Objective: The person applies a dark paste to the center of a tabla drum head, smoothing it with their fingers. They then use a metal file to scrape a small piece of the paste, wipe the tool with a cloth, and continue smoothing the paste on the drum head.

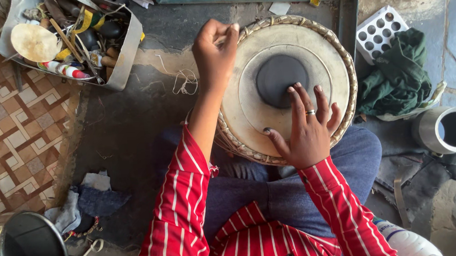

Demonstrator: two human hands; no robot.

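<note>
Nearest the camera, red-and-white striped sleeves (181,220) and blue trousers (263,189) were seen, w/ a drum (248,111) rested on the lap, tilted a bit toward the far right. The right hand (307,131) was laid flat and wide open on the cream drum skin, nothing gripped; a ring was worn on one finger, and the fingertips were set on the near edge of the dark round patch (277,77) at the skin's centre. The left hand (213,47) was reached over to the drum's far-left side, fingers curled shut in a pinch right at the braided rim (342,63); whether sth thin was held there couldn't be told. Judged from this, the step in hand was work at the rim, w/ the drum pressed steady by the flat hand; any further move there would call for that steady press to be kept and a fine grip at the braid. To the near left a steel pot (30,251) and some rags (92,197) were seen, loose string (183,80) further out, and a metal tray (125,50) of tools beyond, by the tiled floor (7,136). To the right a steel cup (452,130), green cloth (399,75) and, furthest, a white holed tray (377,29) were laid.
</note>
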